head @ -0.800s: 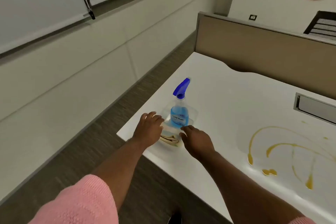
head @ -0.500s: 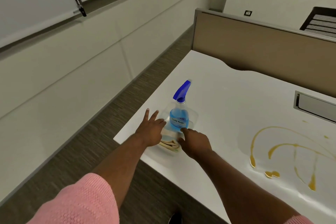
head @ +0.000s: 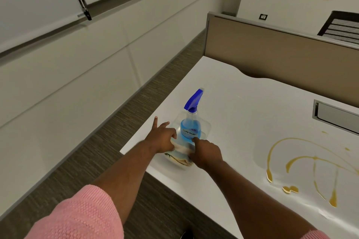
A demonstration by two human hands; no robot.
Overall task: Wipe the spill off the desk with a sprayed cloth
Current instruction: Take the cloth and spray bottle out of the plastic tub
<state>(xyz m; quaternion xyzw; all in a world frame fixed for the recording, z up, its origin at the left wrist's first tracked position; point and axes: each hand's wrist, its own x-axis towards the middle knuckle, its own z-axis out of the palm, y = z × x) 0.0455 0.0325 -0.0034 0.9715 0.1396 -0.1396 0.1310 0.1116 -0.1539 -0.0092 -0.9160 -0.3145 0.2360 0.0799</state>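
Note:
A clear plastic tray (head: 206,126) sits at the desk's near left corner. In it stand a spray bottle (head: 188,129) of blue liquid with a blue trigger head and, in front of it, a folded pale cloth (head: 181,153). My left hand (head: 162,138) is at the tray's left side, thumb and curled fingers on the cloth, two fingers lifted. My right hand (head: 206,152) presses against the cloth's right side, its forefinger touching the bottle's base. Its grip is hidden. A yellow-brown spill (head: 312,163) curls across the white desk (head: 242,106) on the right.
A tan partition (head: 272,54) runs along the desk's far edge, and a grey cable hatch (head: 336,116) is set into the desk at the right. Left of the desk are brown carpet floor (head: 120,132) and a pale wall. A dark chair back (head: 342,25) shows beyond the partition.
My left hand went from lying flat over the cloth to curling onto it with two fingers raised. My right hand has closed in against the cloth's right side.

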